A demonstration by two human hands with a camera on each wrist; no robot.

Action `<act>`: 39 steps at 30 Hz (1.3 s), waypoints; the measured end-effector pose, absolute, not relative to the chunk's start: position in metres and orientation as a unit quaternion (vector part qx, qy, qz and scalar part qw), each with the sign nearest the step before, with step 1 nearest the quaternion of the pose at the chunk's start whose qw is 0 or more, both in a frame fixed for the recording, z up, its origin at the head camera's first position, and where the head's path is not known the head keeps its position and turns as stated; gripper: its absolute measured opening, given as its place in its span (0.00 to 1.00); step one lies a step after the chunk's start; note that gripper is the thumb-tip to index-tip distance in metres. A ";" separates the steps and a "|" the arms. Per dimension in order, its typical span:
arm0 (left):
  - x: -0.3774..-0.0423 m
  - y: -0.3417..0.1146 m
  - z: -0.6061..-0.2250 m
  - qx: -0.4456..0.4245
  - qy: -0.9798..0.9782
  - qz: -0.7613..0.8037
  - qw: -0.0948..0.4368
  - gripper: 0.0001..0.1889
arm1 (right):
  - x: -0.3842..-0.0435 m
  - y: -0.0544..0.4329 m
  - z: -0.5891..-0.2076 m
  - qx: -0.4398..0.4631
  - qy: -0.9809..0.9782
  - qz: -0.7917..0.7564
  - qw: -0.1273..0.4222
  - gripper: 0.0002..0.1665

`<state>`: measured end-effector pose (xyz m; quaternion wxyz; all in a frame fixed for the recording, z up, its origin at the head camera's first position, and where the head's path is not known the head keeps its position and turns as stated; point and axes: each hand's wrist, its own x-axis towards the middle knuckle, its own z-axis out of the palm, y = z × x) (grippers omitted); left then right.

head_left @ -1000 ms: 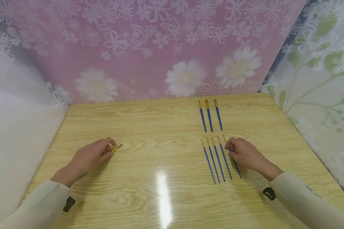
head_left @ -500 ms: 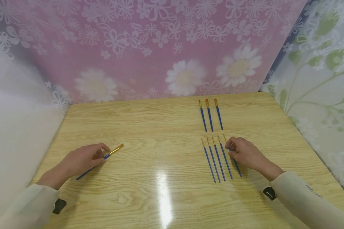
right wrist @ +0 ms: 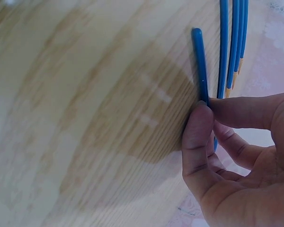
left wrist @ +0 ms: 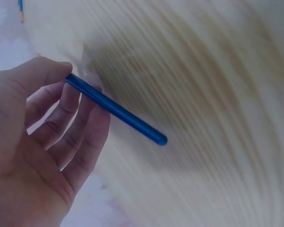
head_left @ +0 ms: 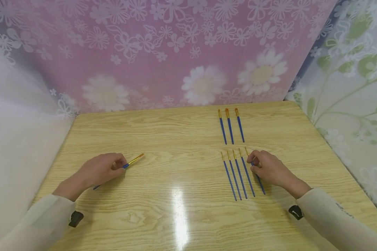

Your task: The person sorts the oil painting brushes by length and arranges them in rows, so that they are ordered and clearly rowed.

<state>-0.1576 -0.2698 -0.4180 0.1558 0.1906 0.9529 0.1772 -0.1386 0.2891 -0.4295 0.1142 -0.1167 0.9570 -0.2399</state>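
My left hand (head_left: 98, 170) pinches a paintbrush (head_left: 135, 160) with a blue handle, gold ferrule and brown bristles, over the left part of the table. In the left wrist view its blue handle (left wrist: 118, 109) sticks out past the thumb and fingers. At the right, my right hand (head_left: 267, 168) pinches a thin paintbrush (head_left: 260, 184), the rightmost of a lower row. The right wrist view shows that brush's handle (right wrist: 200, 61) between thumb and finger; the hand covers its middle. Beside it lie several thin paintbrushes (head_left: 237, 174), bristles pointing away.
Three wider paintbrushes (head_left: 230, 129) lie in a second row farther back on the wooden table (head_left: 157, 139). A pink flowered cloth (head_left: 163, 69) hangs behind the table, and pale patterned cloths stand along both sides. Light glares on the tabletop near the front.
My left hand first drew back along the brush, baring more of it, then moved right and forward with the brush. The right hand has stayed in place on its thin brush.
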 end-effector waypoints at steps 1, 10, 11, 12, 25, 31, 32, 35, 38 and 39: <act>-0.159 -0.266 -0.418 0.190 0.952 0.179 0.156 0.06 | -0.138 0.289 -0.430 -0.117 0.957 -0.240 0.113 0.08; -0.174 -0.226 -0.414 0.220 0.937 0.217 0.161 0.12 | -0.138 0.288 -0.429 -0.120 0.958 -0.236 0.109 0.08; -0.175 -0.221 -0.413 0.224 0.935 0.223 0.162 0.12 | -0.137 0.288 -0.429 -0.120 0.958 -0.236 0.109 0.08; -0.177 -0.216 -0.413 0.228 0.933 0.227 0.163 0.12 | -0.137 0.288 -0.429 -0.120 0.958 -0.236 0.109 0.08; -0.208 -0.142 -0.410 0.252 0.912 0.271 0.175 0.09 | -0.138 0.288 -0.428 -0.118 0.958 -0.236 0.112 0.08; -0.216 -0.111 -0.414 0.215 0.899 0.328 0.195 0.11 | -0.139 0.288 -0.428 -0.117 0.958 -0.237 0.109 0.08; -0.218 -0.106 -0.415 0.213 0.898 0.332 0.194 0.11 | -0.139 0.288 -0.428 -0.117 0.958 -0.237 0.109 0.08; -0.221 -0.091 -0.420 0.213 0.896 0.342 0.186 0.11 | -0.138 0.288 -0.428 -0.117 0.958 -0.238 0.109 0.08; -0.224 -0.077 -0.424 0.210 0.895 0.353 0.175 0.12 | -0.138 0.288 -0.428 -0.117 0.958 -0.239 0.110 0.08; -0.225 -0.072 -0.425 0.209 0.896 0.354 0.170 0.12 | -0.138 0.288 -0.428 -0.117 0.957 -0.240 0.111 0.08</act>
